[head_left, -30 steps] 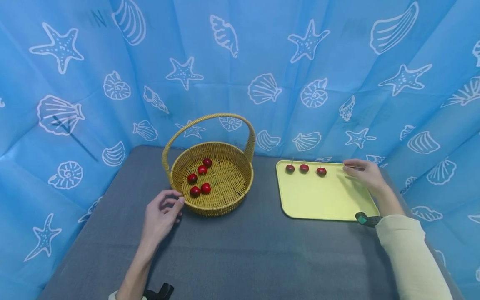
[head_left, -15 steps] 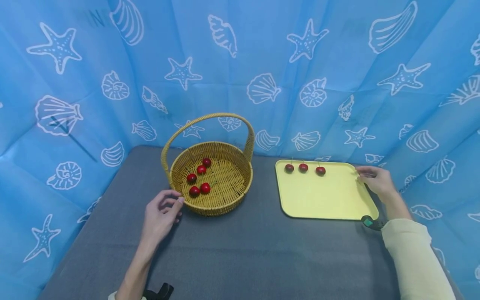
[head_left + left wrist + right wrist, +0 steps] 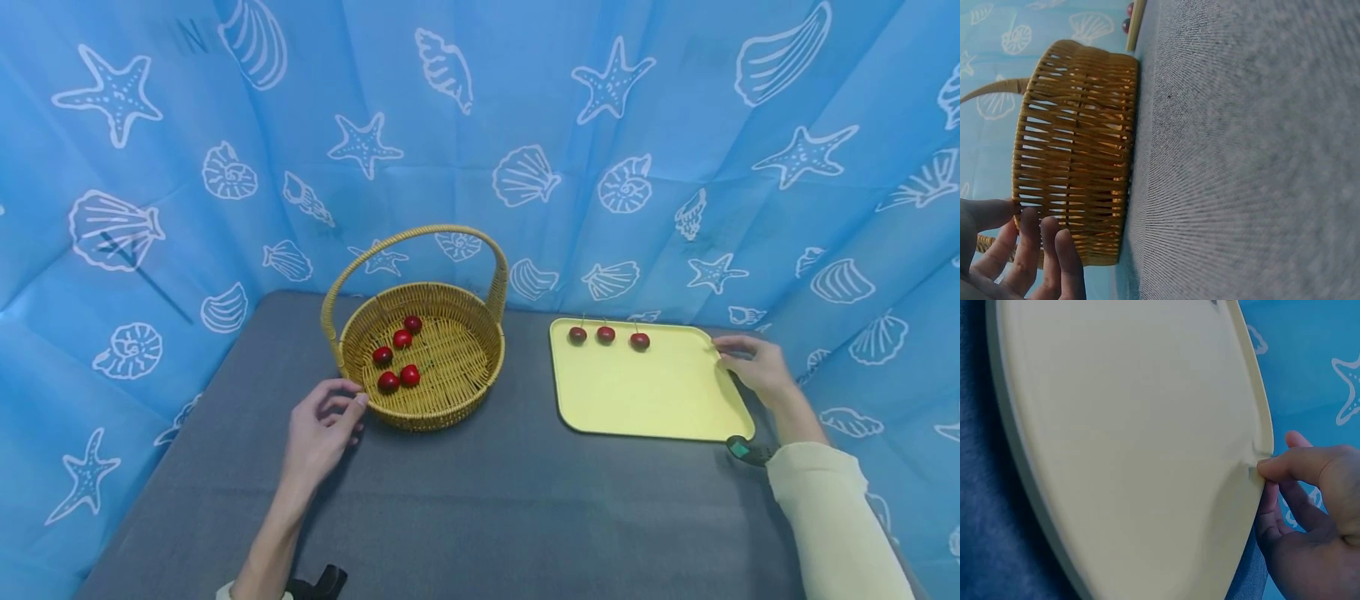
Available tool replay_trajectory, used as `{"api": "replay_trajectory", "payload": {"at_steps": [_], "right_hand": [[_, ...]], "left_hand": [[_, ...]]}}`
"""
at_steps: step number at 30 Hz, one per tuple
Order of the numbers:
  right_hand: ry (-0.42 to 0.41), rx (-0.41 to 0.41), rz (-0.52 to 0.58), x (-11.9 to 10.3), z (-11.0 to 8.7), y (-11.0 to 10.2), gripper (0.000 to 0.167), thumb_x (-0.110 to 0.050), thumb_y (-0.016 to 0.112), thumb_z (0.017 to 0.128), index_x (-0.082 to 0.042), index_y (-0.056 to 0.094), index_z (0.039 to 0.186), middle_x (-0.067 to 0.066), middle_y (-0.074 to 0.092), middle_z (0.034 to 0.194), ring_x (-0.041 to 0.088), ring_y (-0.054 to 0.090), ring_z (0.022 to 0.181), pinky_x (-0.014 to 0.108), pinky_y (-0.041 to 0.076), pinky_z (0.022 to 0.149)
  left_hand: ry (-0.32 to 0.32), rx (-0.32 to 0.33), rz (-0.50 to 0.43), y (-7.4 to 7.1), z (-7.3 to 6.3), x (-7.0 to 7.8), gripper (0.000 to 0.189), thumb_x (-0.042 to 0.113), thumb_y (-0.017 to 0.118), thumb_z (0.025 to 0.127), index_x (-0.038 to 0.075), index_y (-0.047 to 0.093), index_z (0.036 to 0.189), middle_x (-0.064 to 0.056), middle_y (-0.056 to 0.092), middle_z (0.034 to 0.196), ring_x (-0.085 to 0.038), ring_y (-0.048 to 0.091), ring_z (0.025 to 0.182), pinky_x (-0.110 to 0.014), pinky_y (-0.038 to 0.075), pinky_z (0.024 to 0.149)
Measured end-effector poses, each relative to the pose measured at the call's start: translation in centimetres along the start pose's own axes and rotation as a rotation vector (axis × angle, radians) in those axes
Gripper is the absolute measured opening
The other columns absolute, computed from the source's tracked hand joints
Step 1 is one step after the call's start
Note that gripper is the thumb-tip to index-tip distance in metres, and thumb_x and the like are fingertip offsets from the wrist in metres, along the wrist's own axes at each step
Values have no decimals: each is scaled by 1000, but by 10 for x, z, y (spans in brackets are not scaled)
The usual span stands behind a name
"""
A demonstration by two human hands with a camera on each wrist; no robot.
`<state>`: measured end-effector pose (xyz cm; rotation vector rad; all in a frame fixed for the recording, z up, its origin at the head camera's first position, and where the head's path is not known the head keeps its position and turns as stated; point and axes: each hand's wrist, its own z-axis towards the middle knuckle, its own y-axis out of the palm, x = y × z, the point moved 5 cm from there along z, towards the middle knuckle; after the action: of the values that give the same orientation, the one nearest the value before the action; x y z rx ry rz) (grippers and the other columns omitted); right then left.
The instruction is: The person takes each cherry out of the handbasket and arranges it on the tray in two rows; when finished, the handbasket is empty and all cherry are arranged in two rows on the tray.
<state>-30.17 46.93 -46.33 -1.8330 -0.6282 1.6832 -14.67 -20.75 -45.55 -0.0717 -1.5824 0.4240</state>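
Note:
A round woven basket point(image 3: 431, 419) with a tall handle stands on the grey cloth, with several red cherries point(image 3: 409, 376) inside at its left. My left hand point(image 3: 318, 429) pinches the near-left part of its rim; the left wrist view has the thumb point(image 3: 994, 214) at the rim and the fingers against the outer wall. To the right lies a yellow tray point(image 3: 645, 396), three stemmed cherries point(image 3: 605, 335) in a row along its far edge. At the tray's far-right corner, my right hand point(image 3: 765, 373) pinches the rim, thumb on top, as the right wrist view shows.
A grey cloth point(image 3: 495, 508) covers the table. Behind and at both sides hangs a blue curtain point(image 3: 450, 108) with white shells and starfish, close to the basket and tray. Basket and tray stand apart, with a strip of cloth between them.
My right hand has moved right, from above the tray's far-right area to its right rim, which it now pinches. The left hand has stayed at the basket's rim. The cherries keep their places.

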Motion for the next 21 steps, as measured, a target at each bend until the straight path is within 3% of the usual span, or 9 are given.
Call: {"api": "replay_trajectory", "payload": {"at_steps": [4, 7, 10, 16, 21], "right_hand": [[1, -2, -24, 0, -2, 0, 44, -7, 64, 108, 13, 56, 145, -15, 63, 111, -20, 51, 89, 8, 57, 76], [6, -5, -31, -1, -4, 1, 43, -5, 63, 108, 14, 56, 146, 12, 68, 125, -20, 52, 89, 8, 57, 76], [13, -11, -44, -1, -4, 2, 44, -2, 62, 107, 14, 54, 147, 32, 59, 140, -19, 51, 89, 8, 57, 76], [26, -22, -74, -7, -3, 0, 49, -17, 64, 110, 8, 54, 150, 22, 62, 139, -21, 47, 90, 13, 55, 78], [-22, -54, -68, -34, -1, 4, 54, -30, 62, 112, 4, 53, 153, 31, 53, 154, -24, 48, 93, 16, 56, 84]], "left_hand": [[5, 0, -1, 0, 0, 0, 31, 32, 73, 106, 11, 67, 128, -23, 78, 108, -19, 76, 77, -33, 66, 66], [6, 0, -3, 0, 0, 0, 30, 31, 73, 106, 11, 67, 128, -23, 78, 107, -20, 76, 77, -33, 66, 66], [5, -1, 0, 0, 1, 1, 29, 29, 73, 107, 11, 67, 128, -23, 78, 107, -20, 77, 77, -34, 66, 66], [-1, -1, 5, 0, 0, 1, 29, 29, 72, 107, 11, 67, 128, -25, 78, 108, -20, 76, 77, -33, 66, 66], [-4, 0, 10, 0, 1, 1, 27, 27, 72, 107, 10, 67, 128, -26, 77, 108, -23, 77, 78, -34, 66, 66]]}}
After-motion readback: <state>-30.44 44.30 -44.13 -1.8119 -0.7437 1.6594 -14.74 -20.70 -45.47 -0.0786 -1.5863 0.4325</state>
